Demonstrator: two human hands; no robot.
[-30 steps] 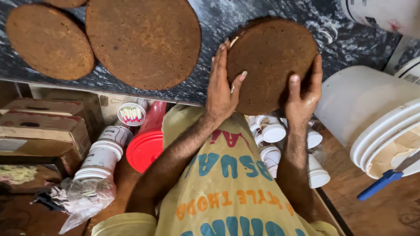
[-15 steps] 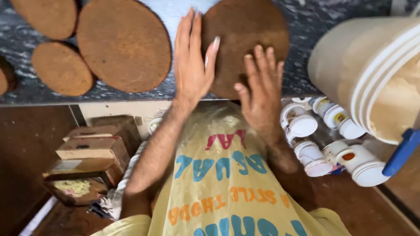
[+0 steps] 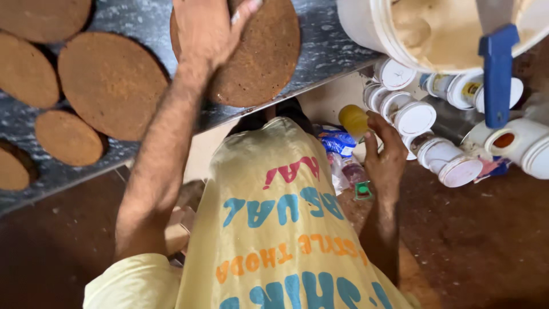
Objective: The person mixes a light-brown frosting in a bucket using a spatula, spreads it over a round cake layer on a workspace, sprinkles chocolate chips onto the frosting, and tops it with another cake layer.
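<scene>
- Left hand (image 3: pixel 209 31) lies flat, fingers spread, grip open, pressing on the round brown cake layer (image 3: pixel 260 57) at the front of the grey speckled stone table (image 3: pixel 331 51); the layer sits directly beneath the palm.
- That layer overhangs the table's front edge; uneven pressure could, I judge, crack it or tip it off.
- Right hand (image 3: pixel 384 160) hangs below the table, fingers loosely curled, touching a small yellow-capped bottle (image 3: pixel 353 119); I cannot tell whether it truly holds it.
- Knocking the white-lidded jars (image 3: pixel 414 117) beside it seems possible.
</scene>
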